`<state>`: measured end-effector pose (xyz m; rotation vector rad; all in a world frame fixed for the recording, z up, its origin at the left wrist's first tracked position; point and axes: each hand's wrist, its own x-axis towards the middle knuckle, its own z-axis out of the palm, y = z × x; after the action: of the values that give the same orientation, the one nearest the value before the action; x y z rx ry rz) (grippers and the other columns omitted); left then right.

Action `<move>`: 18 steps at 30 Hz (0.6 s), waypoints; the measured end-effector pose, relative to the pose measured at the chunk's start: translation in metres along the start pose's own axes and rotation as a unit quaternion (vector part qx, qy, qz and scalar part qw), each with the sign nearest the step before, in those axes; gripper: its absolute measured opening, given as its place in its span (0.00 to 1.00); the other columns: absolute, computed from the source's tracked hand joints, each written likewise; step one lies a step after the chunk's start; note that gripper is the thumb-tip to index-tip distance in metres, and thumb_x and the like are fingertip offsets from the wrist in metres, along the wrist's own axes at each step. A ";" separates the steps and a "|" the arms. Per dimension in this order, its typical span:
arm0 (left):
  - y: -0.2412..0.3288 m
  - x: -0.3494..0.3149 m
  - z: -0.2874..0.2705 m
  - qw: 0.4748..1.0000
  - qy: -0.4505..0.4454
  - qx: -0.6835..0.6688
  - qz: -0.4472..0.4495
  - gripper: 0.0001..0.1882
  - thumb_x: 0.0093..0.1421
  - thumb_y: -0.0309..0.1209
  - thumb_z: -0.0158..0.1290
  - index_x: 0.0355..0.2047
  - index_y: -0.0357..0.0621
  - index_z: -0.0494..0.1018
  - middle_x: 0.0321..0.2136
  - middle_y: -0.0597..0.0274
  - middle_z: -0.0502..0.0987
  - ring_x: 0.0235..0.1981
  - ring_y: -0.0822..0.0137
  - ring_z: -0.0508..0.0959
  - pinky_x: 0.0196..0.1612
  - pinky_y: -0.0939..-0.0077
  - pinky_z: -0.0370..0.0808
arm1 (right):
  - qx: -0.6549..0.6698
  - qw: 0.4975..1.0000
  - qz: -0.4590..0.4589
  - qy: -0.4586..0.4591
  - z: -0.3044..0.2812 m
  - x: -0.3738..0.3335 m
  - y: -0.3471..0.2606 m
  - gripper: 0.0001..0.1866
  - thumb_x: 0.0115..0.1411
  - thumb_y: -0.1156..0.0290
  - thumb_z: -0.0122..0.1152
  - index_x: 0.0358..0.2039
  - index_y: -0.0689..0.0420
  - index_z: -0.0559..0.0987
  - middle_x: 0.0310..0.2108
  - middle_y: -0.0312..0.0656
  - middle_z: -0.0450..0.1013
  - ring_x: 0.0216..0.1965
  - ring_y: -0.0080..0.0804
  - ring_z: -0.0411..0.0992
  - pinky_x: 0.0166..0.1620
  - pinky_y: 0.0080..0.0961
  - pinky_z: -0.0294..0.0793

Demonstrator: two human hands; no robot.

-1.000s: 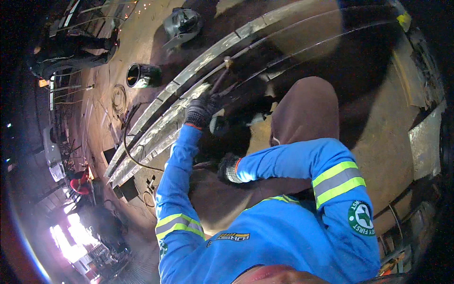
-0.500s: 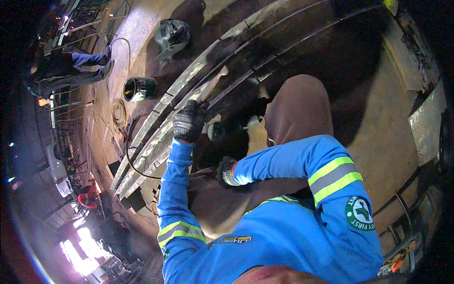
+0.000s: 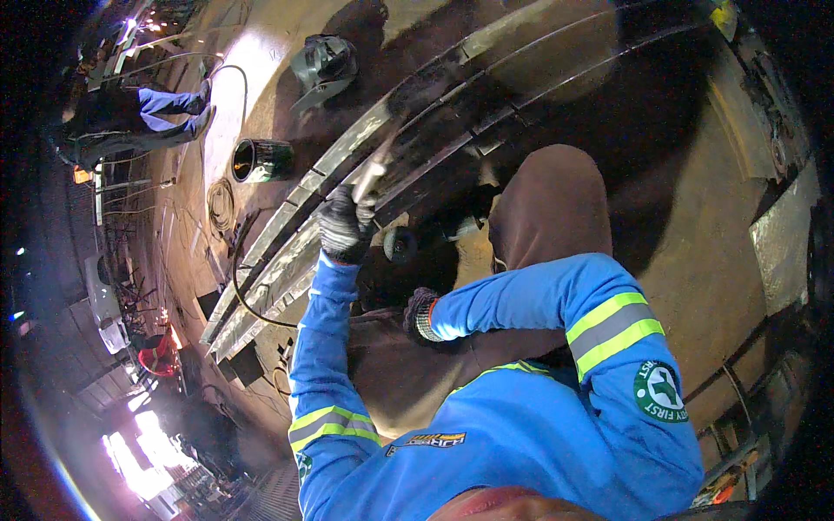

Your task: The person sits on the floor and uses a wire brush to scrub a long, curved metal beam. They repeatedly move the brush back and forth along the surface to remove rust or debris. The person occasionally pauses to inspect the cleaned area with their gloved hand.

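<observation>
My left hand (image 3: 345,227), in a dark knitted glove, is closed around a pale, stick-like tool (image 3: 372,181). Motion blurs this tool, so its kind does not show. The hand is over long curved metal bars (image 3: 347,143) with short cross marks or slots along them. Just right of that hand is a round grey disc (image 3: 400,245), its body lost in shadow. My right hand (image 3: 420,314), also gloved, rests low by my leg with its fingers curled in. Whatever it grips is hidden in the dark.
A black cable (image 3: 252,306) loops left of my left arm. Beyond the bars are a dark bucket (image 3: 262,161), a welding helmet (image 3: 325,68) and a coiled hose (image 3: 221,204). Another person in blue trousers (image 3: 169,113) is at the far left, near sparks. Metal plates (image 3: 786,234) lie at right.
The tool in my left hand has swung and now looks shorter and brighter, nearer the glove. My right hand has barely shifted.
</observation>
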<state>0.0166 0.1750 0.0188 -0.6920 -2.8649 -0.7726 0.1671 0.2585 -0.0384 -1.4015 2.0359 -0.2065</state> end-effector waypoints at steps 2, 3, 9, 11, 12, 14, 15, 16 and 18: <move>-0.039 -0.004 0.017 0.962 -0.128 0.234 0.050 0.15 0.55 0.40 0.53 0.36 0.41 0.71 0.18 0.49 0.73 0.21 0.47 0.74 0.22 0.54 0.68 | -0.056 0.996 -0.058 -0.031 0.008 0.013 0.001 0.15 0.52 0.63 0.52 0.42 0.43 0.78 0.41 0.34 0.74 0.44 0.36 0.72 0.39 0.39 0.70; -0.035 0.004 0.021 0.958 -0.159 0.237 0.004 0.14 0.55 0.40 0.52 0.35 0.43 0.71 0.18 0.48 0.73 0.21 0.46 0.74 0.23 0.55 0.69 | -0.049 0.999 -0.022 0.004 0.026 0.028 0.005 0.16 0.52 0.63 0.52 0.42 0.43 0.78 0.42 0.34 0.74 0.44 0.36 0.72 0.39 0.40 0.70; 0.018 0.005 0.003 0.995 -0.072 0.067 -0.001 0.12 0.53 0.38 0.54 0.34 0.46 0.71 0.19 0.45 0.74 0.23 0.44 0.75 0.24 0.55 0.70 | 0.003 0.999 0.022 0.050 0.049 0.041 0.007 0.15 0.52 0.62 0.51 0.41 0.42 0.78 0.41 0.36 0.74 0.43 0.37 0.72 0.38 0.41 0.70; 0.015 0.000 0.005 0.994 -0.027 0.106 -0.004 0.14 0.53 0.41 0.55 0.33 0.45 0.71 0.20 0.44 0.74 0.24 0.44 0.75 0.25 0.55 0.69 | 0.007 0.998 0.013 0.054 0.031 0.026 0.004 0.15 0.52 0.62 0.52 0.41 0.42 0.78 0.41 0.36 0.74 0.43 0.37 0.72 0.38 0.41 0.70; -0.009 -0.003 0.019 0.982 -0.092 0.165 -0.012 0.16 0.53 0.43 0.55 0.31 0.43 0.71 0.20 0.43 0.74 0.25 0.43 0.75 0.25 0.54 0.69 | 0.005 0.998 0.015 0.054 0.029 0.024 0.006 0.15 0.52 0.62 0.52 0.40 0.43 0.79 0.41 0.36 0.74 0.43 0.37 0.72 0.38 0.41 0.70; -0.020 0.006 0.027 0.948 -0.180 0.241 -0.106 0.16 0.54 0.45 0.53 0.30 0.43 0.70 0.20 0.43 0.74 0.24 0.44 0.75 0.24 0.53 0.69 | 0.007 0.998 0.018 0.054 0.030 0.021 0.007 0.15 0.52 0.62 0.52 0.40 0.43 0.79 0.41 0.36 0.74 0.43 0.37 0.72 0.38 0.42 0.70; -0.026 0.005 0.026 0.953 -0.161 0.236 -0.096 0.17 0.55 0.45 0.53 0.30 0.44 0.70 0.20 0.44 0.74 0.23 0.44 0.75 0.24 0.54 0.69 | 0.007 0.998 0.019 0.052 0.030 0.021 0.006 0.15 0.51 0.62 0.52 0.39 0.43 0.79 0.40 0.37 0.74 0.43 0.38 0.72 0.37 0.42 0.70; -0.013 0.013 0.020 0.959 -0.147 0.228 -0.081 0.17 0.55 0.46 0.52 0.29 0.44 0.70 0.19 0.45 0.74 0.22 0.45 0.75 0.23 0.54 0.68 | 0.011 0.998 0.027 0.052 0.032 0.021 0.012 0.14 0.51 0.61 0.52 0.39 0.43 0.79 0.40 0.37 0.74 0.43 0.38 0.72 0.37 0.42 0.70; 0.002 0.012 0.006 0.979 -0.093 0.175 -0.038 0.17 0.56 0.47 0.51 0.29 0.45 0.70 0.18 0.46 0.73 0.20 0.46 0.75 0.21 0.56 0.68 | 0.014 0.998 0.025 0.056 0.031 0.018 0.011 0.14 0.51 0.61 0.52 0.39 0.44 0.79 0.40 0.37 0.74 0.43 0.38 0.73 0.37 0.42 0.70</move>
<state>0.0070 0.1845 0.0173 -0.6400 -3.0916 -0.2045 0.1731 0.2545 -0.0749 -1.3463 2.1484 -0.2964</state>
